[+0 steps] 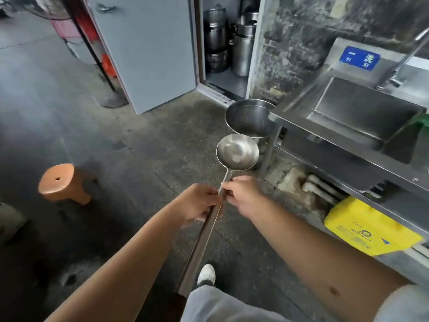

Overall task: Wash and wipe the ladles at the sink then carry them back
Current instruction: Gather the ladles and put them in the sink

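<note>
A long steel ladle points away from me over the concrete floor, bowl up and level. Its long handle runs back toward my body. My left hand grips the handle from the left. My right hand grips it just below the bowl's neck from the right. The steel sink stands to the right, its basin apart from the ladle. Only one ladle shows.
A large steel pot stands on the floor by the sink's left leg, just beyond the ladle bowl. An orange plastic stool sits at left. A yellow jug lies under the sink. A grey cabinet door hangs open before stacked pots.
</note>
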Available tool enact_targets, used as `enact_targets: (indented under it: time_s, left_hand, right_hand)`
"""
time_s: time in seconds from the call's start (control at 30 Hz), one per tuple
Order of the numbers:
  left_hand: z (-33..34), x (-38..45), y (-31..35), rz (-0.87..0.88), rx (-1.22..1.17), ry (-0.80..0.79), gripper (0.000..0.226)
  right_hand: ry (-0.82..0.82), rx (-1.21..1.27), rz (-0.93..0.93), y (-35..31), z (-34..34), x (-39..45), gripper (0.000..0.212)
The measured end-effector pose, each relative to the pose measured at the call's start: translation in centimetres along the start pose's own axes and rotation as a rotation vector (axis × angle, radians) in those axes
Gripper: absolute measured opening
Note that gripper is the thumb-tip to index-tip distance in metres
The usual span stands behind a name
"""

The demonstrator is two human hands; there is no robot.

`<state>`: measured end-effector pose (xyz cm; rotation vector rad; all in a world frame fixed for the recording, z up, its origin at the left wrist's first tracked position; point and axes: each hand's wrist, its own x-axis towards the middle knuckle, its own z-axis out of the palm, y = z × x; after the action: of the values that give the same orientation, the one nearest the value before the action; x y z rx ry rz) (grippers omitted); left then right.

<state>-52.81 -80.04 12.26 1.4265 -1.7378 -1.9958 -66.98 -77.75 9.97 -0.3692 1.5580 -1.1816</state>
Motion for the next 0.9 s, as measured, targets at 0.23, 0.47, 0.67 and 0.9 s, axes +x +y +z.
enact_targets:
  time_s: [0.23,0.47,0.67,0.9]
  left_hand:
    - [0.4,8.7,7.3,0.050,0.101,-0.192,0.015]
    - [2.8,15.7,12.7,0.094,0.200,-0.312,0.019]
    - [6.5,20.4,16.9,0.102,0.156,-0.424,0.011]
    - [13.7,28.5,23.2,0.120,0.161,-0.464,0.012]
  right_hand:
    - [0.247,0.060,-0.053,-5.8,-4.2,4.1,0.028]
    - [0.467,0.090,-0.028,-8.8,-8.9,8.8,0.016]
    - [0.514,0.123,-0.060,-10.0,-15.2,14.7,0.039]
    - [0.566,0.352,-0.077,-16.1,-22.9,17.4,0.017]
